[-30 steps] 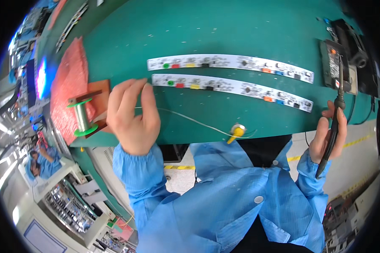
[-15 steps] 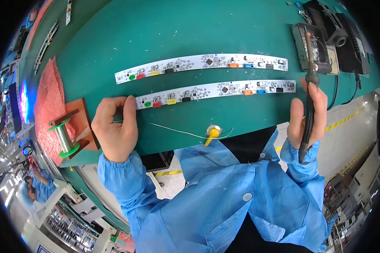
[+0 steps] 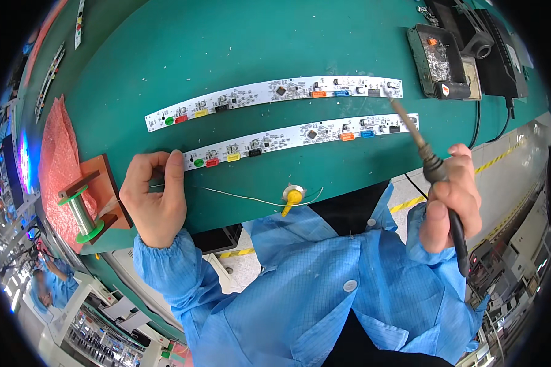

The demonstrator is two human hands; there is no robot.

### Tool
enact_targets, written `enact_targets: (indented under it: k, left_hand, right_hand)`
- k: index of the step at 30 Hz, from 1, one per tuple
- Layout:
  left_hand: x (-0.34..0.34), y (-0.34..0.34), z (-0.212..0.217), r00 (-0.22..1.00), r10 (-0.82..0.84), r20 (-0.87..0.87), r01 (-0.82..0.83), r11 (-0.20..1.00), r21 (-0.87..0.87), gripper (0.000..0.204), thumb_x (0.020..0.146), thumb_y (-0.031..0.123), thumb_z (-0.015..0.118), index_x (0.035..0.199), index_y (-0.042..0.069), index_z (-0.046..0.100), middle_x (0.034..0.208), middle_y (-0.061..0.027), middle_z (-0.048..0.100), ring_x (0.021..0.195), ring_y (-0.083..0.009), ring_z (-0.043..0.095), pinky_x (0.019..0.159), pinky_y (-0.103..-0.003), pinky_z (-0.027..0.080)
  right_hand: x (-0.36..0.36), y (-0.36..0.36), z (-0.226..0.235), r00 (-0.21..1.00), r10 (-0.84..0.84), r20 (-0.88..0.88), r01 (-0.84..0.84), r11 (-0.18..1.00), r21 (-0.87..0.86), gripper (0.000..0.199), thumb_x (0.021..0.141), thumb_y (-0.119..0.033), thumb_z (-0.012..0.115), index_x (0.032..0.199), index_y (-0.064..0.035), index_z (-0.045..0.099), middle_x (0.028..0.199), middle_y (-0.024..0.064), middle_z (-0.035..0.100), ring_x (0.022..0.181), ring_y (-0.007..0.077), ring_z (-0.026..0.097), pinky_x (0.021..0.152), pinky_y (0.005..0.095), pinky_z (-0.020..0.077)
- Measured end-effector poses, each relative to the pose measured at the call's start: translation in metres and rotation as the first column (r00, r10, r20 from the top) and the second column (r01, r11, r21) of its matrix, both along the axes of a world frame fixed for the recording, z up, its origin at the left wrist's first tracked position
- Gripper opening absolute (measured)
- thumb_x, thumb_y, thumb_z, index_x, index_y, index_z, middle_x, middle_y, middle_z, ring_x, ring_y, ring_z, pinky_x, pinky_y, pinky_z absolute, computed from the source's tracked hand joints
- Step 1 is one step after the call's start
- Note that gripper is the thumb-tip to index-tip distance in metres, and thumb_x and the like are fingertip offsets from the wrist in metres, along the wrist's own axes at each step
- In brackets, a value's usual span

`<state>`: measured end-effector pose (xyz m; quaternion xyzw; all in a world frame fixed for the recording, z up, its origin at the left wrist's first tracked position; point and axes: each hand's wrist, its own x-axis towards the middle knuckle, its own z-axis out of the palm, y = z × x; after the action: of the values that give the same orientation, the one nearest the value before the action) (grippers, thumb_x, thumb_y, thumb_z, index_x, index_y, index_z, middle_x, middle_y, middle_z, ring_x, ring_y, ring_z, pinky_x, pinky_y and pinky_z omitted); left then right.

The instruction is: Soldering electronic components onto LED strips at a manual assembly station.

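Observation:
Two long, slightly curved white circuit boards lie on the green work mat. The far board (image 3: pixel 257 96) is untouched by hands. At the left end of the near board (image 3: pixel 281 139), my left hand (image 3: pixel 156 196) is closed, its thumb and curled fingers gripping the board's end. A thin solder wire (image 3: pixel 251 200) runs from beside that hand along the mat; its path under the fingers is partly hidden. My right hand (image 3: pixel 453 205) is closed around a soldering iron (image 3: pixel 431 162). The iron's tip points up and left, over the right ends of the boards.
A solder spool (image 3: pixel 82 214) on a brown stand is at the left, beside pink bubble wrap (image 3: pixel 61 177). At the right are a black tray (image 3: pixel 438 61) with scraps and a black soldering station (image 3: pixel 502 58). A yellow-tipped knob (image 3: pixel 292 199) sits at the near edge.
My right hand has tilted the soldering iron from nearly upright by the tray to slanting left, its tip now near the boards. The whole view has shifted slightly; my left hand stays at the board's end.

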<state>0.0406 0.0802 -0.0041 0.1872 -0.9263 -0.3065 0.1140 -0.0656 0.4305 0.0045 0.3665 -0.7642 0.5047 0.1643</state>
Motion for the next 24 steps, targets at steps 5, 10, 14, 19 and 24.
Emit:
enact_targets:
  k: [5, 10, 14, 19, 24]
  left_hand:
    - [0.000, 0.002, 0.002, 1.000, -0.016, 0.012, 0.016, 1.000, 0.017, 0.015, 0.085, 0.006, 0.075, 0.084, -0.002, 0.062, 0.074, -0.0069, 0.061, 0.067, -0.0135, 0.056, 0.063, -0.027, 0.047]
    - [0.000, 0.003, 0.003, 1.000, -0.012, 0.025, 0.011, 0.999, 0.036, 0.016, 0.083, 0.006, 0.076, 0.084, -0.001, 0.062, 0.074, -0.0055, 0.059, 0.066, -0.0128, 0.053, 0.063, -0.026, 0.044]
    - [0.001, 0.001, 0.002, 0.999, -0.031, 0.024, 0.031, 0.999, 0.016, 0.016, 0.083, 0.006, 0.076, 0.084, -0.001, 0.062, 0.074, -0.0051, 0.058, 0.067, -0.0128, 0.051, 0.063, -0.026, 0.043]
    - [0.002, 0.001, 0.001, 0.999, -0.030, 0.023, 0.029, 0.999, 0.019, 0.016, 0.083, 0.005, 0.076, 0.084, -0.001, 0.062, 0.074, -0.0051, 0.058, 0.066, -0.0123, 0.051, 0.063, -0.026, 0.043]
    - [0.001, 0.001, 0.001, 0.999, -0.029, 0.020, 0.029, 1.000, 0.012, 0.016, 0.083, 0.005, 0.076, 0.084, -0.001, 0.062, 0.074, -0.0051, 0.058, 0.066, -0.0117, 0.051, 0.063, -0.025, 0.043]
  right_hand:
    - [-0.009, 0.008, 0.013, 0.977, 0.132, 0.167, -0.136, 0.991, 0.009, 0.019, 0.068, -0.017, 0.069, 0.080, -0.0026, 0.068, 0.059, 0.0040, 0.046, 0.056, 0.0192, 0.041, 0.075, 0.0462, 0.0407]
    - [-0.016, 0.006, 0.021, 0.968, 0.159, 0.193, -0.171, 0.984, 0.049, 0.017, 0.064, -0.015, 0.068, 0.076, -0.0035, 0.069, 0.056, 0.0012, 0.043, 0.053, 0.0168, 0.038, 0.075, 0.0440, 0.0406]
    - [-0.016, -0.002, 0.023, 0.969, 0.162, 0.185, -0.176, 0.982, 0.067, 0.016, 0.062, -0.014, 0.069, 0.075, -0.0035, 0.070, 0.054, 0.0000, 0.043, 0.051, 0.0159, 0.037, 0.073, 0.0418, 0.0409]
    - [-0.016, -0.007, 0.029, 0.965, 0.170, 0.199, -0.194, 0.975, 0.107, 0.015, 0.064, -0.015, 0.069, 0.074, -0.0036, 0.070, 0.052, 0.0001, 0.043, 0.050, 0.0157, 0.036, 0.070, 0.0403, 0.0408]
    - [-0.019, -0.008, 0.040, 0.937, 0.195, 0.289, -0.249, 0.954, 0.164, 0.013, 0.075, -0.017, 0.068, 0.077, -0.0047, 0.065, 0.058, 0.0017, 0.042, 0.057, 0.0182, 0.038, 0.076, 0.0469, 0.0386]
